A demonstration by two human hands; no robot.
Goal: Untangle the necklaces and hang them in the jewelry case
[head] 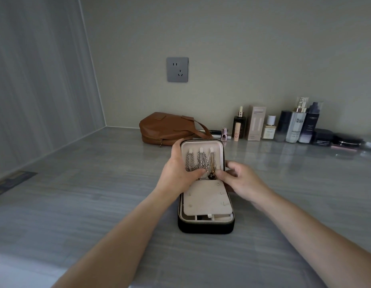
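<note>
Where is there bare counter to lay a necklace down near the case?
Bare counter left of the jewelry case, out to the side wall, and right of it, short of the cosmetics row. Crowded along the back wall: brown bag, cosmetics.

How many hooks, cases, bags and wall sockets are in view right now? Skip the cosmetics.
Hooks in the lid: 3
Jewelry case: 1
Brown bag: 1
Wall socket: 1
Total: 6
</note>
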